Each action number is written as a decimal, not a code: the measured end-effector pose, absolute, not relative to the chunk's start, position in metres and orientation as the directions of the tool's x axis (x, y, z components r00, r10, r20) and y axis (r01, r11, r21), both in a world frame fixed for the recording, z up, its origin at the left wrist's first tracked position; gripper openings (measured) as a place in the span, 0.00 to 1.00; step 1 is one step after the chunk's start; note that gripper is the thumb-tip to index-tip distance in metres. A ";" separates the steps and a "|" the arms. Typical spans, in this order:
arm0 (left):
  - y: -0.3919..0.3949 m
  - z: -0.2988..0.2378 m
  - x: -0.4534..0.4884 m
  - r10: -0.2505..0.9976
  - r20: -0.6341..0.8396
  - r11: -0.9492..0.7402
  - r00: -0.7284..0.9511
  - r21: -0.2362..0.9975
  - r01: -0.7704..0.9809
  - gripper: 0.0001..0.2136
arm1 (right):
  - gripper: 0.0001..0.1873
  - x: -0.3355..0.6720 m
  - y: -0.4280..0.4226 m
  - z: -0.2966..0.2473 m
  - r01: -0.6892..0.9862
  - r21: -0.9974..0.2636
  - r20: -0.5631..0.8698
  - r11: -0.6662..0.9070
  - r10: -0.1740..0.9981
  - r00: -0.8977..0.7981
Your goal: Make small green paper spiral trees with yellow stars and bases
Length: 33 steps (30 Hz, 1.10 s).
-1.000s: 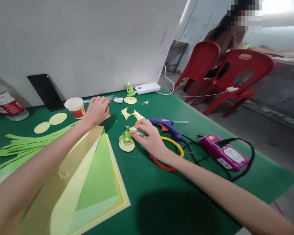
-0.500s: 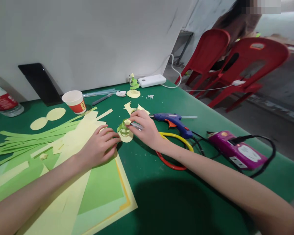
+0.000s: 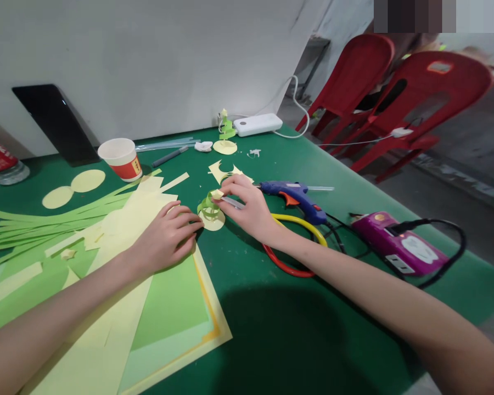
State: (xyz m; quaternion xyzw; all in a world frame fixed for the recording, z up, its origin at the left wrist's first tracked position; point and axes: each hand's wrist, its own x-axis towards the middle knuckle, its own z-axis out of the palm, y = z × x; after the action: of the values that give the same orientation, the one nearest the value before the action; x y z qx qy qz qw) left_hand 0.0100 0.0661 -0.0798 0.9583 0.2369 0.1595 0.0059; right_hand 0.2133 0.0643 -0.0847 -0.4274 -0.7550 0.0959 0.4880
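Observation:
A curled green paper strip (image 3: 206,206) stands on a pale yellow paper disc (image 3: 214,224), with a small yellow paper star (image 3: 217,195) at its top. My right hand (image 3: 251,211) pinches the star between thumb and fingertips. Below those fingers shows a pale, narrow piece (image 3: 233,202); I cannot make out what it is. My left hand (image 3: 164,236) lies over the paper sheets with its fingers stretched out, the fingertips at the left edge of the disc.
Green paper strips (image 3: 61,225) and stacked sheets (image 3: 168,318) cover the left side. A blue glue gun (image 3: 300,200), coloured cable loops (image 3: 292,270) and a purple power box (image 3: 399,244) lie right. Behind are a paper cup (image 3: 121,162), a power bank (image 3: 258,124) and a similar paper piece (image 3: 226,131).
The view has shifted slightly, so the things sit a little higher in the picture. Both hands stay at the green paper spiral, with the right hand still pinching the star.

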 end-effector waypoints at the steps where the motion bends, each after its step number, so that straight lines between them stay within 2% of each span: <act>1: 0.066 -0.080 0.010 0.455 0.302 -0.888 0.838 0.087 0.451 0.14 | 0.05 0.213 0.064 -0.084 0.553 -0.561 0.654 0.617 0.739 -0.162; 20: 0.067 -0.086 0.009 0.436 0.253 -0.898 0.864 0.051 0.438 0.15 | 0.06 0.213 0.064 -0.083 0.559 -0.563 0.643 0.608 0.748 -0.166; 28: 0.068 -0.085 0.010 0.434 0.259 -0.898 0.863 0.056 0.436 0.15 | 0.02 0.216 0.065 -0.082 0.563 -0.556 0.644 0.612 0.745 -0.173; 33: 0.067 -0.085 0.009 0.435 0.251 -0.898 0.865 0.056 0.436 0.15 | 0.05 0.217 0.064 -0.078 0.569 -0.561 0.614 0.601 0.763 -0.201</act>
State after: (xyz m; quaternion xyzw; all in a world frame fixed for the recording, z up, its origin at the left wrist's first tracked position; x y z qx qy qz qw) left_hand 0.0090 0.0675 -0.0855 0.9656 0.2255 0.1295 -0.0014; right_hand 0.2173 0.0637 -0.0778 -0.4339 -0.7677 0.1053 0.4597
